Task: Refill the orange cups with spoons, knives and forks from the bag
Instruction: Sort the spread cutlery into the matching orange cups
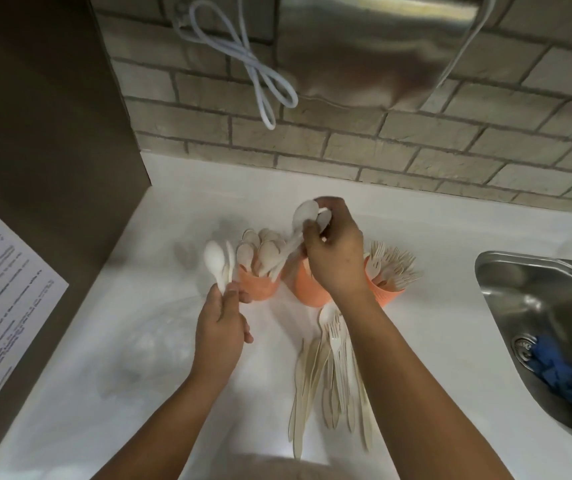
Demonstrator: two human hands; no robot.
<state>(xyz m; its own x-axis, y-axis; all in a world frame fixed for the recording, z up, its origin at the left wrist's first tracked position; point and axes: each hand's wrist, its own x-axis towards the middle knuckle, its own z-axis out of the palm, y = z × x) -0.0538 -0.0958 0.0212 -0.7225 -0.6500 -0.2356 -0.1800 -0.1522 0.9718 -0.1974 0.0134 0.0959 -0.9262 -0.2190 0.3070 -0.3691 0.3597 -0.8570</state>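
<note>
Spoons [216, 263], smooth white plastic, pinched by both hands.

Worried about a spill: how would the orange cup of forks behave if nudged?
Probably top-heavy: the forks fan out well above the rim of the fork cup, which appears to lean toward the sink, so it may tip. It looks like light plastic, so it could also slide on the smooth white counter.

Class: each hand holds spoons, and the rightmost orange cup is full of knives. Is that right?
Not quite: the head view shows the rightmost cup full of forks, not knives. The left hand and right hand do hold spoons.
</note>
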